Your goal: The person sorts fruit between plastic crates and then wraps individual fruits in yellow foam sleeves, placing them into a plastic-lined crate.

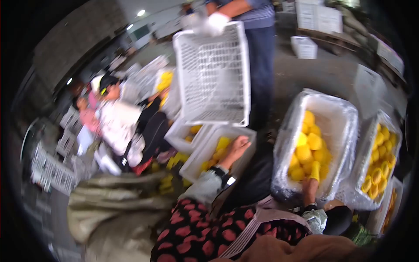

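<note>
My left hand (235, 152) is over a white crate (250, 159) of yellow pieces (221, 146). Its fingers are curled together, and what they hold, if anything, is too small to make out. Lower right, my right hand (310, 187) reaches into a plastic-lined white crate (340, 131) and closes around a yellow piece (315, 169), long in shape. That piece touches a heap of round yellow fruit (304, 153) filling the left part of the crate.
Ahead, a standing person (259, 56) in a white glove holds a tilted white crate (214, 78). At left a person (120, 118) in a cap sits by more crates. Another crate of yellow fruit (379, 159) stands far right. Sacks (118, 209) lie lower left.
</note>
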Action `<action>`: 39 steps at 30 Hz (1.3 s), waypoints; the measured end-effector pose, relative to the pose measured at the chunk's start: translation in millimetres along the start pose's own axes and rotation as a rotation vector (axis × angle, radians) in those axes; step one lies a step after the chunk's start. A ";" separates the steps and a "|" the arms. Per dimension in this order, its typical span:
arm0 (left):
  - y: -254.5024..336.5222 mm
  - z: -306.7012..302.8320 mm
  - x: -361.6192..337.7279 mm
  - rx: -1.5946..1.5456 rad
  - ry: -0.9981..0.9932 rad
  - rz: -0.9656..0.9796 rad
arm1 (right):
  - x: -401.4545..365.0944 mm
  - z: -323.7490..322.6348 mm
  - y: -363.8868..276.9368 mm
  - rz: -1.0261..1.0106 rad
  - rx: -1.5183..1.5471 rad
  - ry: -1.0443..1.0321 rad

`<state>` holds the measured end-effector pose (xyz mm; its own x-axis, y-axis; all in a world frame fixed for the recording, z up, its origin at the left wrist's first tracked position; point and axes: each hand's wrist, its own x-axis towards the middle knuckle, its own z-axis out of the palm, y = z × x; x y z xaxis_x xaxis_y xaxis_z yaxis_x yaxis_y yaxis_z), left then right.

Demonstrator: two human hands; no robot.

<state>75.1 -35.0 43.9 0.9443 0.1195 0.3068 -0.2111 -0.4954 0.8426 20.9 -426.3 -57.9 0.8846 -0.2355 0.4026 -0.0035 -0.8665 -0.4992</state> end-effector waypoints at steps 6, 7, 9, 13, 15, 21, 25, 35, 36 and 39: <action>-6.8 -19.9 -31.9 0.102 0.109 0.062 | -0.8 31.4 43.5 -0.114 -0.153 -0.122; -16.0 -24.1 -37.9 0.093 0.125 0.049 | 0.1 24.9 36.4 -0.118 -0.156 -0.135; -17.7 -42.0 -59.4 0.114 0.172 0.009 | 3.7 22.6 33.6 -0.171 -0.175 -0.137; -17.5 -80.6 -113.9 0.115 0.246 -0.059 | 6.9 28.0 36.8 -0.201 -0.241 -0.164; -30.7 -100.9 -147.6 0.207 0.270 -0.158 | 8.9 33.7 44.0 -0.167 -0.246 -0.218; -93.8 -123.2 -240.0 0.711 0.416 -0.610 | 3.7 48.2 61.3 -0.235 -0.159 -0.135; -88.4 -119.7 -262.7 0.236 0.232 -0.715 | 6.5 31.4 45.3 -0.170 -0.122 -0.182; -68.7 -129.1 -312.7 -0.575 0.662 -0.734 | 5.3 8.4 16.5 -0.118 -0.221 -0.233; -70.3 -129.7 -309.6 -0.468 0.724 -0.759 | 4.8 5.7 16.3 -0.093 -0.241 -0.224; -63.6 -142.6 -298.2 -0.306 0.614 -0.758 | 4.1 11.8 16.4 -0.100 -0.243 -0.191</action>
<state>-229.1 83.6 -38.0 0.5820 0.7731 -0.2522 0.2513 0.1240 0.9599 30.0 -436.3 -73.4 0.9575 -0.0774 0.2778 -0.0032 -0.9662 -0.2579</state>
